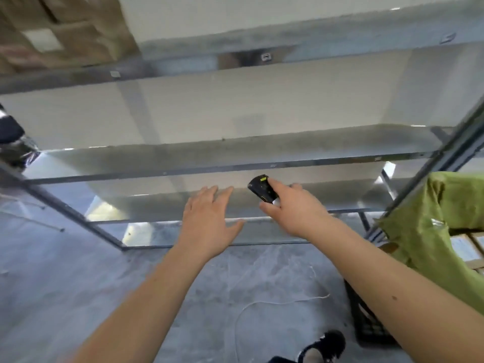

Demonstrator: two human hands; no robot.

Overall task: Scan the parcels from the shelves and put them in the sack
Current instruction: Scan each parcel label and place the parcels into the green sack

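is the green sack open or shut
Open: the green fabric sack gapes at its mouth, with cardboard parcels showing inside.

I'm in a parcel storeroom or small warehouse: bare galvanised metal shelving (235,158) against a plain wall, a cardboard box (65,30) on the top shelf, a rough concrete floor (65,271), and a green sack (432,218) hung open with labelled parcels (468,247) inside.

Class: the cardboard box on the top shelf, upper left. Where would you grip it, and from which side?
Grip the cardboard box by its two side faces with both hands, coming from the open front of the metal shelf. It is wide and flat-sided. The view is blurred, so its edges are uncertain.
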